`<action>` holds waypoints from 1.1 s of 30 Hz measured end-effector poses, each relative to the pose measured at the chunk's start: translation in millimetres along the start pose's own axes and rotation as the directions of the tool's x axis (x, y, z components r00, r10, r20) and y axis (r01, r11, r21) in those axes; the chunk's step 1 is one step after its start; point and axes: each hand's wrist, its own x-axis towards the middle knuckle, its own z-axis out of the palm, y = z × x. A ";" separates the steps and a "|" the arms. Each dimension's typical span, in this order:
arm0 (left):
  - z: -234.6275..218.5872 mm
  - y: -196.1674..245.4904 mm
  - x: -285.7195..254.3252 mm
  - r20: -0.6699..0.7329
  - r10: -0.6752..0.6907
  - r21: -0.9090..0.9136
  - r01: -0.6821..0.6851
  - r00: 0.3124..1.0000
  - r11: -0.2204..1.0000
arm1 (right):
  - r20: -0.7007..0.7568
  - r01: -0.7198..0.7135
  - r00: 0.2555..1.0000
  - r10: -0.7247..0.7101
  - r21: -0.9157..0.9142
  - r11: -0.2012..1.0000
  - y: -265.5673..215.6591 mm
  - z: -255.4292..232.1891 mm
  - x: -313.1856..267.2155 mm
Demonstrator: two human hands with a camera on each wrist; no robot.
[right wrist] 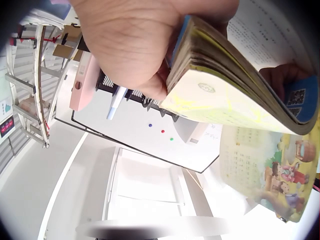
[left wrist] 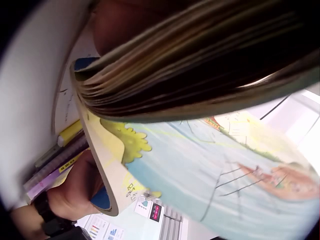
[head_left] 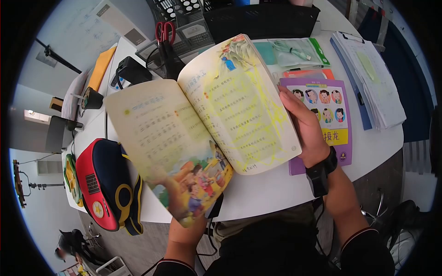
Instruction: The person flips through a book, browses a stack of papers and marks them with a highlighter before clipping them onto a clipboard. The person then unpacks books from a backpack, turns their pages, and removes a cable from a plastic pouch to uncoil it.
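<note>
An open picture book is tilted above the white table, with printed text, yellow highlighter and coloured drawings on its pages. My right hand grips its right edge, the thumb along the front of the page edge and the other fingers behind. A thick bundle of pages shows in that grip in the right wrist view. In the head view the left half of the book covers my left hand, leaving the forearm below it. In the right wrist view, my left hand's fingers hold the book from behind its cover.
A purple booklet lies under my right hand's side. At left sits a red and navy bag. Red-handled scissors stand in a holder near a black tray. Clipped papers lie at the right, near a clear pouch.
</note>
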 end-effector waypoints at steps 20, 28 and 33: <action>-7.7 15.0 6.3 -0.010 0.125 0.077 -0.124 0.992 0.989 | 0.396 -0.111 0.918 -0.012 0.286 0.952 -1.2 -9.0 2.2; -7.5 12.5 3.1 0.002 0.185 0.130 -0.184 0.983 0.974 | 0.049 0.022 0.998 -0.024 0.035 0.999 0.9 1.8 -0.8; -7.0 12.4 3.4 0.005 0.219 0.162 -0.217 0.976 0.963 | 0.043 0.035 0.998 -0.035 0.010 0.999 1.2 0.9 -0.4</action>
